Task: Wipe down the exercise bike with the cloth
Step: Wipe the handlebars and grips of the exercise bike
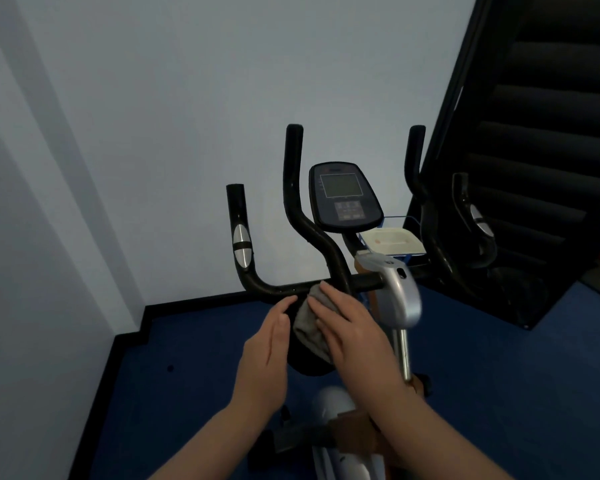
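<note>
The exercise bike (pixel 400 296) stands before me with black handlebars (pixel 293 188) and a dark console (pixel 343 199). A grey cloth (pixel 310 327) lies against the black crossbar and the dark part below it. My right hand (pixel 354 327) presses flat on the cloth, fingers extended toward the bar. My left hand (pixel 269 348) is beside the cloth on its left, fingers together and slightly curled, thumb near the crossbar; whether it touches the cloth is unclear. The part under the cloth is mostly hidden by my hands.
A pale wall rises behind the bike with a black skirting (pixel 194 303) along the blue floor (pixel 187 375). A dark staircase (pixel 541 133) stands at the right. A white tray in a blue holder (pixel 392 240) sits by the console.
</note>
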{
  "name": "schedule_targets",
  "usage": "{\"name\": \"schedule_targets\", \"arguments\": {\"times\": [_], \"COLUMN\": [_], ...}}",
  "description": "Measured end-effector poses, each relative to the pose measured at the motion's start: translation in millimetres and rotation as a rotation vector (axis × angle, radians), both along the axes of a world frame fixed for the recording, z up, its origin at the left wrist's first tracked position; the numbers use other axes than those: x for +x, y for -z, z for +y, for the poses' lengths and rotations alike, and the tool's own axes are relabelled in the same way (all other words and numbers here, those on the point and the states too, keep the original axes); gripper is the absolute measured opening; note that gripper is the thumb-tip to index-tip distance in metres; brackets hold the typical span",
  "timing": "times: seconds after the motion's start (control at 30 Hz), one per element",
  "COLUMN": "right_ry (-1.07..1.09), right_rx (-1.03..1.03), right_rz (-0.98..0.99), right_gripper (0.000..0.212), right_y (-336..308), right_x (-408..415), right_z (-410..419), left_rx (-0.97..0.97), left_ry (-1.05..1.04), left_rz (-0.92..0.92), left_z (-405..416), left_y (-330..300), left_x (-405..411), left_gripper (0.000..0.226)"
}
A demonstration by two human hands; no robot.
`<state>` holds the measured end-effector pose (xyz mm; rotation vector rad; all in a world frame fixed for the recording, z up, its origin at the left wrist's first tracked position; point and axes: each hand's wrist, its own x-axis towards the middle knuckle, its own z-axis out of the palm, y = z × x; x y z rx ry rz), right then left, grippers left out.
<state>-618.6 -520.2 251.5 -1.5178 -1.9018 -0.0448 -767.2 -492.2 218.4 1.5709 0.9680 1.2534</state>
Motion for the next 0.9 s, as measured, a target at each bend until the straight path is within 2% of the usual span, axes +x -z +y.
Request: {"name": "schedule_targets", "arguments": {"times": [0.17,0.27,0.4,0.6,0.67,0.77,0.9], "right_ry": [0.018,0.051,0.083,0.155,0.148,0.180,0.192], "right_rx": [0.052,0.073,-0.033,0.030,0.011,-0.079,-0.045], "right_rz": [0.101,0.056,0.118,0.124,0.111,0.112,0.181], "right_gripper": [0.043,0.037,0.030,0.045,0.042,0.034,0.038], "right_y": [18,7,-16,4,-1,-12,-3], "right_x": [3,1,-6,-9,-7,-12,-15], "right_z": [-29,-12,16,-18,-7,16,2], "left_rx": [-0.019,-0.025,-0.022,-0.005,-0.008,-0.011,-0.012], "left_ry": [0.012,0.030,0.032,0.025,0.024,0.025,0.015], "left_rz": [0.069,0.092,0.056,0.103,0.117,0.075,0.047], "left_z": [0,2,1,1,2,3,0], "left_y": [-3,-4,-4,-2,-2,0,1], "left_x": [-4,-8,-7,-9,-9,-7,-4], "left_gripper": [0.038,0.042,0.041,0.044,0.046,0.044,0.040]}}
